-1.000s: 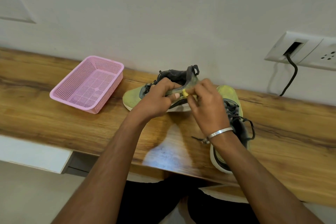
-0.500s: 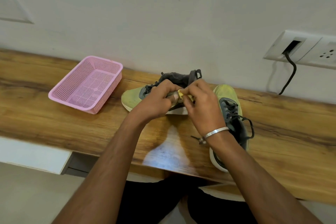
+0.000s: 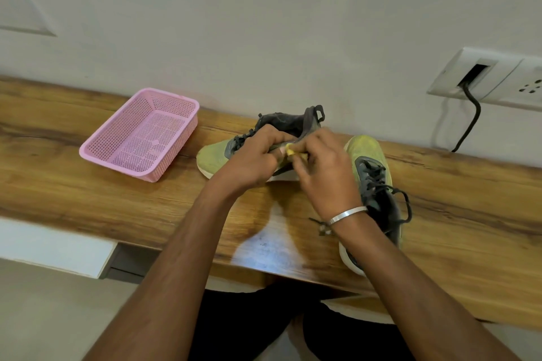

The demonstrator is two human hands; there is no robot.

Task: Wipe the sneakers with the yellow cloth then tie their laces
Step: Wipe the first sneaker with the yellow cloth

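Two yellow-green sneakers with grey collars and dark laces lie on the wooden desk. The left sneaker points its toe left, near the wall. My left hand grips its side by the collar. My right hand, with a silver bangle at the wrist, pinches a small wad of yellow cloth against that sneaker's side. Most of the cloth is hidden in my fingers. The right sneaker lies toe toward the wall under my right forearm, its laces loose.
An empty pink mesh basket stands on the wooden desk left of the shoes. A wall socket with a black cable sits at the upper right. The desk's front edge runs just below my forearms.
My right hand with the cloth has shifted slightly left along the sneaker's side, closer to my left hand. The sneakers and basket have stayed in place.
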